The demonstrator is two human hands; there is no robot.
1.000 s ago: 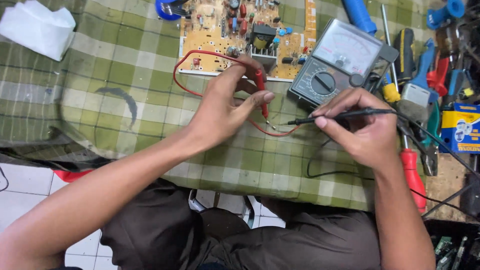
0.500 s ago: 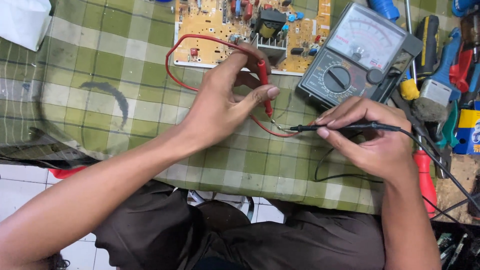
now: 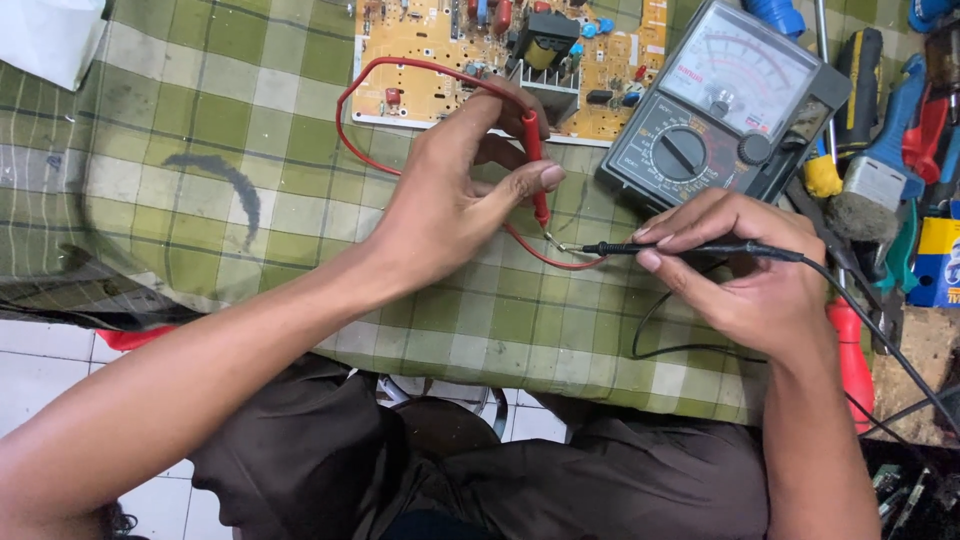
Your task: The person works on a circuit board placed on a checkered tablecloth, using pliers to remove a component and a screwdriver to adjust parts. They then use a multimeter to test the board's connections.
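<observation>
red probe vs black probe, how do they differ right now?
The red probe is in the left hand, pointing down toward the person; the black probe is in the right hand, lying level, pointing left. Red lead loops over the circuit board; black trails right. Their tips meet above the cloth.

Brightness: even, soft daylight-like light, nothing dim.
Shadows: faint and short under the left hand [image 3: 450,200] and right hand [image 3: 740,270] on the checked cloth [image 3: 200,120].
Glare: a mild sheen on the meter's dial window [image 3: 745,65].
Focus: sharp at centre.
Edges: slight wide-angle bending, tools at the right edge softer.
</observation>
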